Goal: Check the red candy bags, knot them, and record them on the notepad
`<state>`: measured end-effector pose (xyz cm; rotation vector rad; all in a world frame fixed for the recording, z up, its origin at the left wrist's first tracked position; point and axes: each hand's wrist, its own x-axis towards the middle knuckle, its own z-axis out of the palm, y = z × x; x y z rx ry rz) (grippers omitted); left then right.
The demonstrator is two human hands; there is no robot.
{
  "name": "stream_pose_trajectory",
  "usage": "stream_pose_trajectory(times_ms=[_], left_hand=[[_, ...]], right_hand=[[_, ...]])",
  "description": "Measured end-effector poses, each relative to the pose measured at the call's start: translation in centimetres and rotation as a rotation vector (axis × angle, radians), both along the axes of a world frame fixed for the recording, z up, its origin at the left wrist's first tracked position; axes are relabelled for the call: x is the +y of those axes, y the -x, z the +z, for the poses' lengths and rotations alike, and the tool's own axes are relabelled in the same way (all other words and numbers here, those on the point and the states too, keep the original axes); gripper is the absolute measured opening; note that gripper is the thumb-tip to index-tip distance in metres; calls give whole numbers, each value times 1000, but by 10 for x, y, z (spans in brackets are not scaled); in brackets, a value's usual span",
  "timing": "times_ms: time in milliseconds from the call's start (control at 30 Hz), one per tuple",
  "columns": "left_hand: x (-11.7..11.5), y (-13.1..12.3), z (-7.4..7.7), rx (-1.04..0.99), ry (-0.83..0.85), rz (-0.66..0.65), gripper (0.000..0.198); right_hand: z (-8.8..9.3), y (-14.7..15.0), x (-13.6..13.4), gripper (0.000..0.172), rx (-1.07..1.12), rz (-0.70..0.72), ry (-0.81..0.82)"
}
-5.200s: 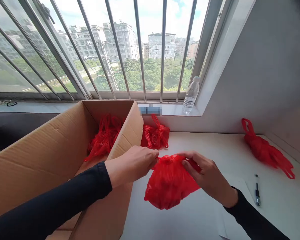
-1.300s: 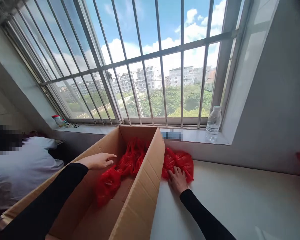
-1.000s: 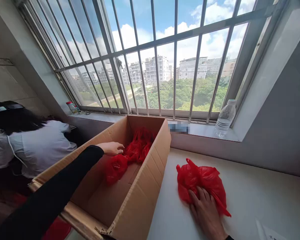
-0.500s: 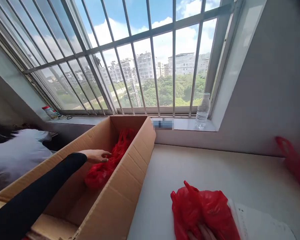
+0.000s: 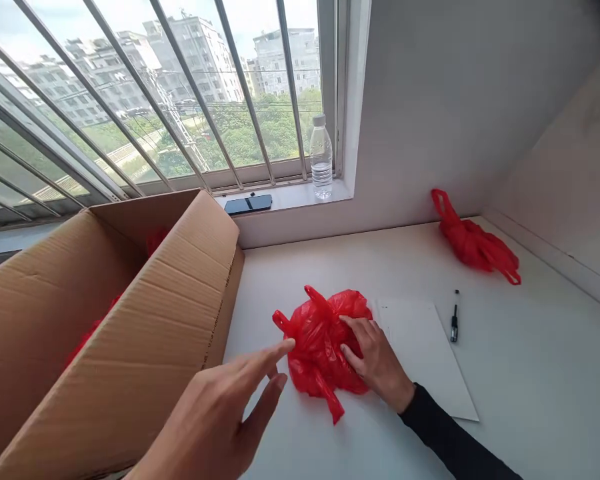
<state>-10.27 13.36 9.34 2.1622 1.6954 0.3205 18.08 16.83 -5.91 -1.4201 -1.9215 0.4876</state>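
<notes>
On the white table lies a full red plastic bag, its handle loops sticking up and out. My right hand grips its right side, fingers and thumb curled into the film. My left hand hovers in front of the bag's left side, thumb apart from the fingers and nothing held. Its fingertips come close to a handle; whether they touch it I cannot tell. To the left stands a deep cardboard box, with more red bags inside, mostly hidden by its wall.
A sheaf of white paper lies partly behind my right hand, with a pen beside it. Another red bag rests near the wall. The windowsill holds a phone and a water bottle. Metal bars cross the window.
My left hand has come out of the box, empty, to the red bag on the table. My right hand stays on that bag. The view has swung right and down.
</notes>
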Motion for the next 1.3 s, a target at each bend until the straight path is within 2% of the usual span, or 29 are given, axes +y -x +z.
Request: stream_pose_trajectory(times_ms=[100,200,267,333,367,467,567,667,733,800,867,933,1000,1067,1133,1200,1300], left_hand=[[18,-34,-34,-145,-123,83,41],[43,-46,-68,-180,-168,90,50],[53,-46,-85,-182,-130,40,50],[55,-45,-100,-175,-70,25,41],[54,-46,-106,-172,-42,41,36],[39,-52,-121,-173,40,132,34],[10,-60,-121,-219,141,163,37],[-18,-66,-103,-300,234,155,43],[-29,-67,-89,-321,149,193,42],[-34,-67,-82,-302,-19,161,37],[-34,-70,-85,-269,-126,2,33],[-32,-74,-97,-252,-145,-153,32],[-30,-78,-110,-254,-148,-192,22],[-31,-80,-120,-280,-146,-161,10],[-33,-79,-123,-320,-133,-127,13],[-36,-74,-120,-371,-122,-72,15],[-40,-63,-113,-451,-125,92,21]], right_hand=[[-6,-10,31,40,34,-31,-9],[6,-11,40,42,70,-110,-51],[17,-4,24,39,82,-122,-83],[23,8,-5,30,73,-65,-95],[23,15,-20,27,61,-20,-87],[11,29,-53,40,26,73,3],[-3,20,-60,28,40,71,70],[-2,-2,-57,25,86,35,78],[8,-14,-58,26,122,1,66],[21,-18,-65,25,151,-28,34],[31,-15,-76,18,134,-1,-1],[33,-8,-86,11,39,85,-11],[25,-1,-93,14,-105,138,8],[14,2,-95,28,-203,124,29],[5,-1,-94,34,-204,108,36],[2,-11,-92,34,-144,101,14],[10,-32,-90,27,-71,11,-23]])
